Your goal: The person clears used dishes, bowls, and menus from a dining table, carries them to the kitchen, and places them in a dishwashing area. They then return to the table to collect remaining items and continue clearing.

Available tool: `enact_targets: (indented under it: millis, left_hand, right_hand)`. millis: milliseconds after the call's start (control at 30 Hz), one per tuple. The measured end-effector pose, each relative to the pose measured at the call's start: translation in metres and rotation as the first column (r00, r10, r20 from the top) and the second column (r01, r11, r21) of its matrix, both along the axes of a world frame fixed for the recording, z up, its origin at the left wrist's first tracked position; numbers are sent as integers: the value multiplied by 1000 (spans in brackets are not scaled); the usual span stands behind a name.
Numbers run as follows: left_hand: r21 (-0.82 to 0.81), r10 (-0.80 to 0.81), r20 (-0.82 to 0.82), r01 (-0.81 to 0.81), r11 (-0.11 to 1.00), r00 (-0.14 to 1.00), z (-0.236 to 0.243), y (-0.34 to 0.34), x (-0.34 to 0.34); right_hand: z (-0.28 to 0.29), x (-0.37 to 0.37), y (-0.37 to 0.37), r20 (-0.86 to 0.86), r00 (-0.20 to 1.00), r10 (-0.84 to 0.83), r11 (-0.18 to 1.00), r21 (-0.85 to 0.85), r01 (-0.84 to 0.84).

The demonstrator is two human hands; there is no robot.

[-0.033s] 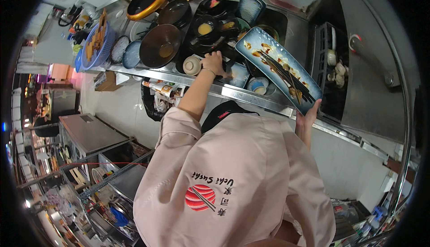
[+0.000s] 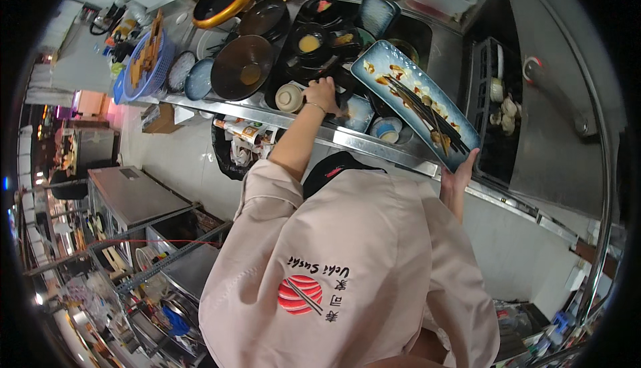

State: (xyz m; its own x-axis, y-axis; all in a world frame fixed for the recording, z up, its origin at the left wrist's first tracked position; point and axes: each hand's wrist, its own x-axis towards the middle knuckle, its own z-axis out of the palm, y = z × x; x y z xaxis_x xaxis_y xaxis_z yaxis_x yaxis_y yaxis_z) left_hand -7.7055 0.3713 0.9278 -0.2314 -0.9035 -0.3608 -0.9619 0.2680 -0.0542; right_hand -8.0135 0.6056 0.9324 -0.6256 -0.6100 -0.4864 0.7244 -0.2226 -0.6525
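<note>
My right hand grips the near end of a long rectangular blue-white plate, held slantwise over the right part of the sink. Dark chopsticks and sauce-stained food scraps lie on it. My left hand reaches into the sink with curled fingers, against dark dishware; what they hold is partly hidden. Just left of that hand sits a small cream bowl. To its right is a blue square plate. Farther in, black dishes surround a bowl of yellow liquid.
Brown bowls and a gold-rimmed round tub stand left of the sink. Beyond them is a blue basket holding wooden pieces. A black-lined bin with rubbish stands below the front edge. A dark rack is at right.
</note>
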Motion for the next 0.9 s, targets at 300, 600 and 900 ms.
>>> enact_targets:
  millis: [300, 600, 900]
  left_hand:
    - [-120, 22, -53, -28, 992, 998, -17, 35, -28]
    - [-102, -125, -139, 112, 989, 982, -3, 34, 8]
    - [-147, -11, -774, -161, 976, 634, 49, 56, 154]
  right_hand:
    - [52, 42, -66, -115, 976, 186, 981, 81, -178]
    - [93, 166, -213, -79, 927, 366, 930, -11, -367]
    - [109, 270, -386, -293, 760, 580, 790, -23, -612]
